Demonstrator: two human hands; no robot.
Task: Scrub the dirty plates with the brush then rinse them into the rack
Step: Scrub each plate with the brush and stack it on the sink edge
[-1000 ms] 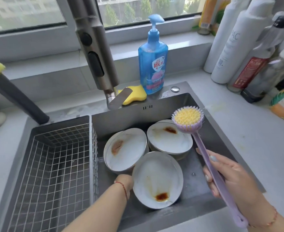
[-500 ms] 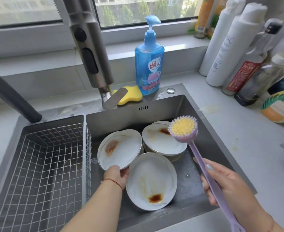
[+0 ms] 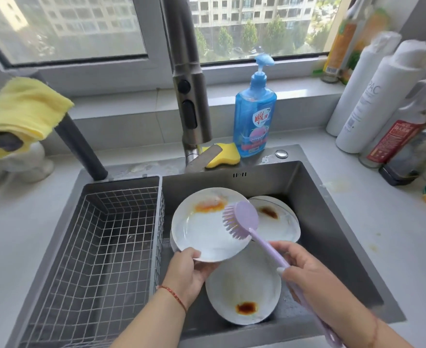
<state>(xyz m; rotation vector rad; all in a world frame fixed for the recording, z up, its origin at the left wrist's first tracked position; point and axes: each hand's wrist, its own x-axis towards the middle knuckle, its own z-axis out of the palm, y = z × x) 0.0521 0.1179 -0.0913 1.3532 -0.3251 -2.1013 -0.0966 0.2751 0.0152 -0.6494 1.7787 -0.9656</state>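
left hand point(image 3: 187, 271) gripping the near rim of a round white plate with an orange smear point(image 3: 208, 224), thumb on top of the rim, fingers curled beneath; plate lifted and tilted up over the dark steel sink point(image 3: 332, 222). right hand point(image 3: 312, 275) wrapped around the long handle of a lilac plastic dish brush point(image 3: 242, 219), fingers closed on it; brush head turned bristles toward the lifted plate, at its right side, bristles touching or almost touching the white surface, contact not clear. orange smear near the far edge of that plate, just left of the brush head.

two more dirty plates lying in the sink basin: a round white plate with a dark brown spot point(image 3: 244, 292) nearest, partly under the lifted one and the hands; another white plate with a brown stain point(image 3: 279, 219) farther back on the right, partly hidden behind the brush head.

silver wire mesh rack point(image 3: 101, 252) set in the left part of the sink, just beside the plates. tall brushed-steel tap point(image 3: 189, 96) behind the basin, yellow sponge point(image 3: 225, 155) at its base, blue pump bottle of dish soap point(image 3: 254, 121) just right of the sponge. yellow folded cloth point(image 3: 23, 111) draped at far left. white and dark bottles point(image 3: 382, 101) crowded on the counter at right.
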